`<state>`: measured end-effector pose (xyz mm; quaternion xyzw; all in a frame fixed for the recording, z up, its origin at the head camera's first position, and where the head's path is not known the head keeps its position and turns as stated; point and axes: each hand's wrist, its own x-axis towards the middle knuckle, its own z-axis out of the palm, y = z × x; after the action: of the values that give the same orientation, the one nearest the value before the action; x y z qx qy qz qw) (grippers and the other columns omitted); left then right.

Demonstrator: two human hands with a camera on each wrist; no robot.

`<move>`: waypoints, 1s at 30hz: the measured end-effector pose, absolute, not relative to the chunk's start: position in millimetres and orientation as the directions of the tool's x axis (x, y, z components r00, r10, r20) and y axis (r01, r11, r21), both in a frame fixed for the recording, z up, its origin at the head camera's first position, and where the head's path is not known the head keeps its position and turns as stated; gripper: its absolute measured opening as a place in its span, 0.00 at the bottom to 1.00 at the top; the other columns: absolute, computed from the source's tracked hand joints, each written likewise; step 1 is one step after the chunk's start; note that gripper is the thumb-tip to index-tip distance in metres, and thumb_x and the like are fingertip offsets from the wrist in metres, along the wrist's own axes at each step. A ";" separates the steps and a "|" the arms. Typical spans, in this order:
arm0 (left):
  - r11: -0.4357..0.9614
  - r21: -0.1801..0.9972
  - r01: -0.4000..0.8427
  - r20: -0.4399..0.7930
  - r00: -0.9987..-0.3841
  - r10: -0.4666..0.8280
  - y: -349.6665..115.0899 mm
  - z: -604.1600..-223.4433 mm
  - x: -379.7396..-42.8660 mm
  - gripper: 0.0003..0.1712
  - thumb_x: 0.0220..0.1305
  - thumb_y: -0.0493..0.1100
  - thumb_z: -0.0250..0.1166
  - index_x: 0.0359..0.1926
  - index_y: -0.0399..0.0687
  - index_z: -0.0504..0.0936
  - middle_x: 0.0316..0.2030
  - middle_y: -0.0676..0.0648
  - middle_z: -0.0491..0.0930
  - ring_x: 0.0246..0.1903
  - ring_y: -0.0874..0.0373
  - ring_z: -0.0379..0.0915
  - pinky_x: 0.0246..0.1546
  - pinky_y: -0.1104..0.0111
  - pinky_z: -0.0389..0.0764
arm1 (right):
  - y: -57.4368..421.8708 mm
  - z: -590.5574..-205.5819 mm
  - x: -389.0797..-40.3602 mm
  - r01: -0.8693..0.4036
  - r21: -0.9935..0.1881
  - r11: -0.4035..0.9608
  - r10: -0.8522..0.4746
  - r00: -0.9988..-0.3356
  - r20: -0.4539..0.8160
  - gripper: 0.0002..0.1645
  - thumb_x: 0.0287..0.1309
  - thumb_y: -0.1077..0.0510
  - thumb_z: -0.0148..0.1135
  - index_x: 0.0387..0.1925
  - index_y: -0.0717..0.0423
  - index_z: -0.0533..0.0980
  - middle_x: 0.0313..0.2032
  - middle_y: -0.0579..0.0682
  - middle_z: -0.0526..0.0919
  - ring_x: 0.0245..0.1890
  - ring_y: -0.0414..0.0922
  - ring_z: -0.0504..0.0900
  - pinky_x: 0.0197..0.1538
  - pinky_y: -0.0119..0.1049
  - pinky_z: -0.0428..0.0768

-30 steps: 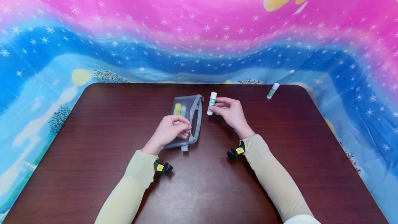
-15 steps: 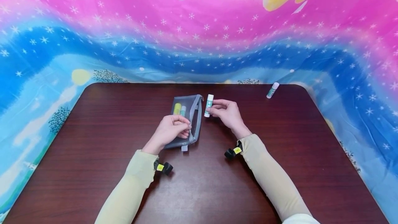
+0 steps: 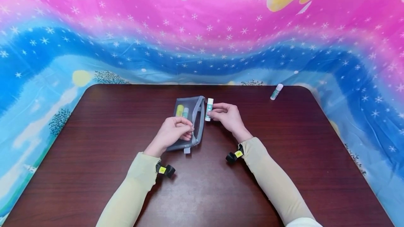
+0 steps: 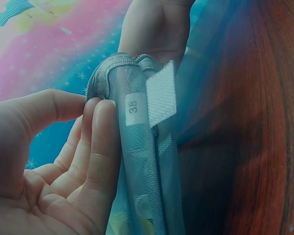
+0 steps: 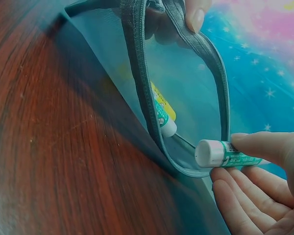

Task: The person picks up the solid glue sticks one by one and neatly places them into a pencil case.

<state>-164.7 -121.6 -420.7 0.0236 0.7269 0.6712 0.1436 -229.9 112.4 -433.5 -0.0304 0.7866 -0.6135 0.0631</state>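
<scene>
A grey mesh zipper pouch (image 3: 180, 101) lies on the table with its unzipped mouth facing right. My left hand (image 3: 173, 130) pinches the upper zipper edge (image 4: 102, 73) between thumb and fingers, so the mouth gapes. Through the mesh show a yellow tube (image 3: 180, 110) and a white-and-green glue stick (image 3: 186, 112), side by side. My right hand (image 3: 229, 117) holds another glue stick (image 3: 209, 109) between thumb and fingers, right beside the pouch's mouth. In the right wrist view the held stick's white end (image 5: 208, 153) overlaps the lower corner of the opening.
One more glue stick (image 3: 276, 91) is at the back right of the dark wooden table (image 3: 202, 192). A patterned pink and blue cloth (image 3: 202, 34) hangs around the back and sides. Each wrist carries a small black camera.
My right hand has moved left and slightly nearer with the glue stick, bringing it up to the pouch's mouth. The left hand and the pouch have stayed in place.
</scene>
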 end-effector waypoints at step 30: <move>0.089 0.984 -0.156 -0.173 -0.960 0.222 -121.0 -420.2 -164.7 0.07 0.65 0.34 0.68 0.41 0.32 0.83 0.30 0.39 0.86 0.26 0.53 0.82 0.34 0.62 0.88 | 98.2 -438.2 -229.1 0.245 -0.957 0.157 -0.153 -0.951 -0.269 0.27 0.55 0.61 0.77 0.56 0.64 0.80 0.40 0.59 0.88 0.33 0.48 0.88 0.42 0.42 0.87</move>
<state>-164.7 -121.0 -420.2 0.0227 0.7245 0.6744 0.1404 -229.1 98.2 -438.2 0.0308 0.7449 -0.6486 0.1536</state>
